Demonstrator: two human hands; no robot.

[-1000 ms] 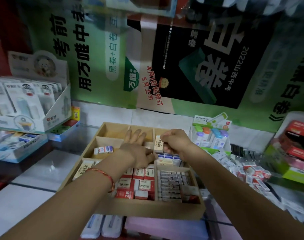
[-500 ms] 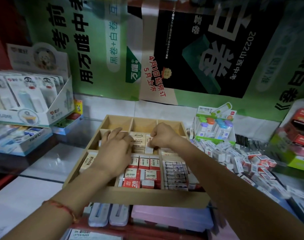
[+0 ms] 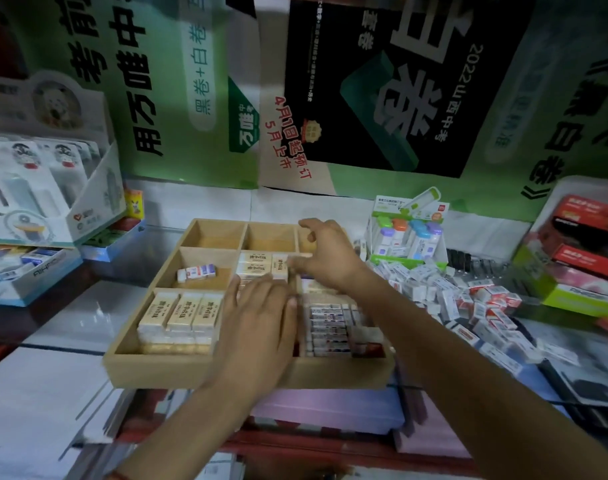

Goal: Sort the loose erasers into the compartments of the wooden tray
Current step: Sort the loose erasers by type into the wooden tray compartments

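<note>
The wooden tray (image 3: 191, 374) sits in front of me with nine compartments. Cream erasers (image 3: 179, 315) fill the near left cell, and more cream ones (image 3: 255, 266) lie in the middle cell. One white eraser with a blue and red sleeve (image 3: 197, 273) lies alone in the middle left cell. Striped erasers (image 3: 330, 329) pack the near right cell. My left hand (image 3: 257, 327) lies flat, fingers straight, over the near middle cell. My right hand (image 3: 325, 258) hovers over the middle right cell with fingers loosely bent, holding nothing I can see. Loose erasers (image 3: 468, 303) are heaped right of the tray.
A display box of correction tapes (image 3: 408, 233) stands behind the heap. Red and green boxes (image 3: 579, 258) sit at far right. A white display carton (image 3: 46, 192) and blue boxes (image 3: 29, 268) are on the left. A pink box (image 3: 330, 407) lies under the tray's front.
My right hand has let go of the eraser it held and lifted back toward the far right cells. My left hand slid nearer, from the middle cell to the near middle one.
</note>
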